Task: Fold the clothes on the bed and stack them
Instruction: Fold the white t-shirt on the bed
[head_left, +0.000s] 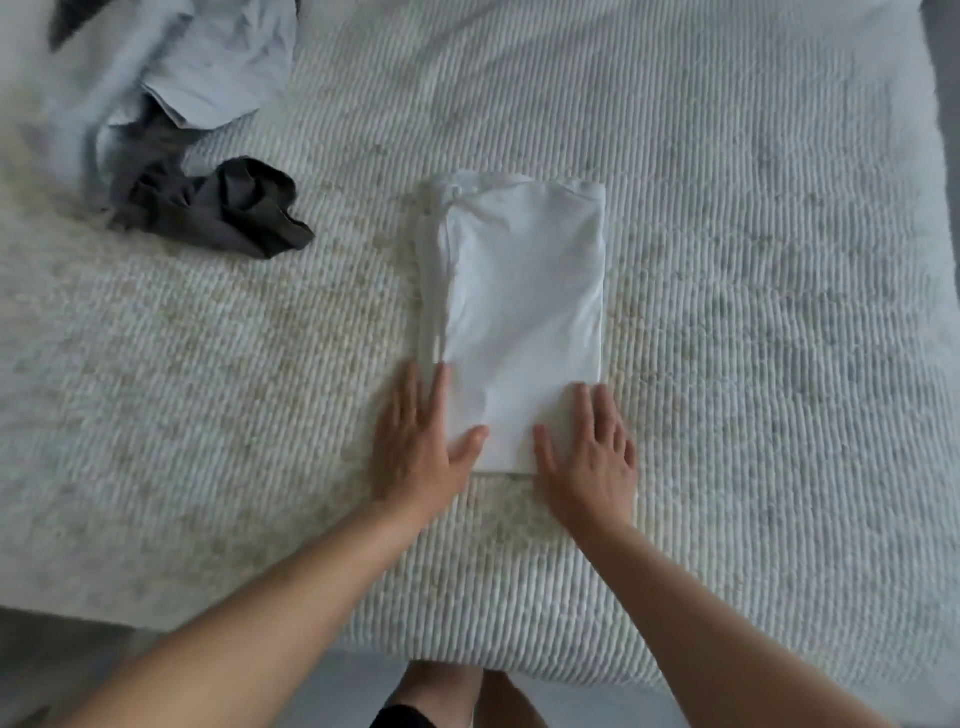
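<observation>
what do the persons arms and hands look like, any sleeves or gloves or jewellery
Both arms are bare from the bottom edge of the frame to the wrists: no sleeves show. The left hand and right hand are bare too, with no gloves. No watch, bracelet or ring can be seen, though the picture is slightly blurred, so a thin ring could go unnoticed.

White cotton garment (524, 312), folded into neat tall rectangle, flat on ribbed cream bedspread (753, 260), mid-bed. Pale blue shirt (171, 62), crumpled, unfolded, far left corner. Dark grey cloth piece (228, 213), bunched, touching blue shirt's near edge, well apart from white rectangle.
</observation>
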